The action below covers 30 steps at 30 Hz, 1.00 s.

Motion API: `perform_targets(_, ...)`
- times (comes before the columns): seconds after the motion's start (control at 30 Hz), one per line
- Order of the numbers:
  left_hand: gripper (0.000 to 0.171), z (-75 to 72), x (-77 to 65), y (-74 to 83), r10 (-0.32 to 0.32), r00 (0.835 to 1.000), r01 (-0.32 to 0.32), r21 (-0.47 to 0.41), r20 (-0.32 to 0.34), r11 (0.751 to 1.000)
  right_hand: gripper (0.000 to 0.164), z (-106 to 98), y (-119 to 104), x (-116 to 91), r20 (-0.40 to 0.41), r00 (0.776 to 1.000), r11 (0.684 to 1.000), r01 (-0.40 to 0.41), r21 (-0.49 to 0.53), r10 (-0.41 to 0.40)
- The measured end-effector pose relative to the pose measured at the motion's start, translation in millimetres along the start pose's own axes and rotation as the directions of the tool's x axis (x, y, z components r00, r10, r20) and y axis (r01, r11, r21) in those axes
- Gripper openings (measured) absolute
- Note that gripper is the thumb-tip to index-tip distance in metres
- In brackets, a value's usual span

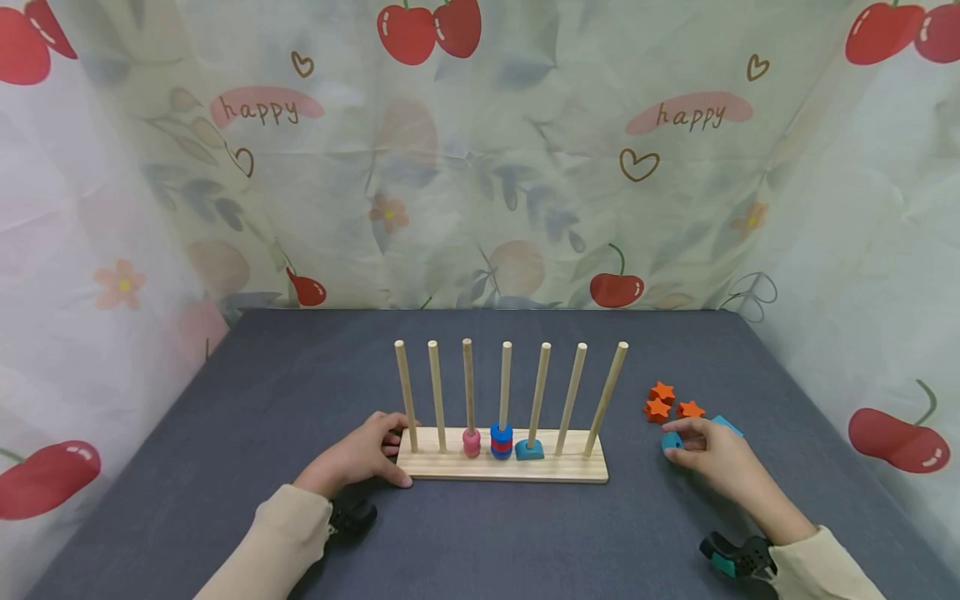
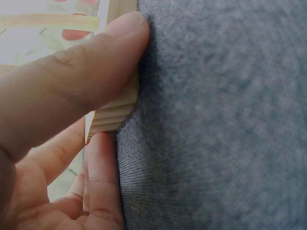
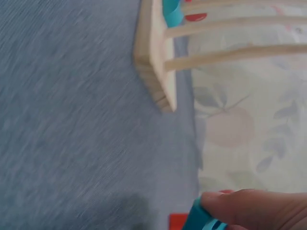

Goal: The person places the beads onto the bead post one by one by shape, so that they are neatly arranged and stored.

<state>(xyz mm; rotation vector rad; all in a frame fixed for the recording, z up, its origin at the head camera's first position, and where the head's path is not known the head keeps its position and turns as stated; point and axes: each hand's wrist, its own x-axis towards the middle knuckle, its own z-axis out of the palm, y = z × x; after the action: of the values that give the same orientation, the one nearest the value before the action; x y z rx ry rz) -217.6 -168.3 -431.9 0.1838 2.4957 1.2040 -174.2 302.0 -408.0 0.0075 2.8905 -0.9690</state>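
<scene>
A wooden peg stand (image 1: pixel 510 469) with several upright pegs sits mid-table. On its pegs are pink beads (image 1: pixel 471 443), a blue and red stack of beads (image 1: pixel 502 442) and a light-blue half-round block (image 1: pixel 529 451). My left hand (image 1: pixel 367 454) holds the stand's left end, thumb (image 2: pixel 110 52) along the front edge and fingers against the end face. To the right of the stand, my right hand (image 1: pixel 712 450) pinches a light-blue block (image 1: pixel 671 441); the right wrist view shows the thumb on this block (image 3: pixel 196 218), partly cut off by the frame.
Several orange star blocks (image 1: pixel 657 409) lie just beyond my right hand. Another light-blue block (image 1: pixel 727 425) is partly hidden behind that hand. Patterned cloth (image 1: pixel 480 167) hangs behind and at both sides of the dark table (image 1: pixel 480 542).
</scene>
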Motion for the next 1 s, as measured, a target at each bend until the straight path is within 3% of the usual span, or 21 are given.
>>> perform_targets(0.33, 0.08, -0.3, -0.6, -1.0, 0.018, 1.0, -0.018, 0.017, 0.001, 1.0, 0.043, -2.5, -33.9, -7.8, -0.078, 0.995, 0.995, 0.066, 0.079, -0.059)
perform_targets(0.57, 0.079, 0.7, 1.8, -2.8, 0.022, 1.0, -0.022, 0.02, -0.007, 1.0, 0.045, -7.6, -60.2, -18.4, -0.156, 0.98, 0.972, 0.153, 0.179, -0.125)
perform_targets(0.73, 0.08, 0.3, 0.4, -2.3, 0.03, 1.0, -0.03, 0.021, 0.001, 0.999, 0.04, -10.6, -76.1, -25.9, -0.25, 0.948, 0.94, 0.255, 0.225, -0.197)
perform_targets(0.87, 0.08, -0.9, -0.9, -1.1, 0.037, 0.999, -0.037, 0.018, 0.009, 0.999, 0.036, -12.6, -88.3, -30.0, -0.326, 0.91, 0.902, 0.347, 0.257, -0.257)
perform_targets(1.0, 0.079, -1.3, -1.9, -0.5, 0.038, 0.999, -0.038, 0.014, 0.012, 0.999, 0.037, -15.3, -98.7, -34.3, -0.368, 0.885, 0.862, 0.404, 0.305, -0.284)
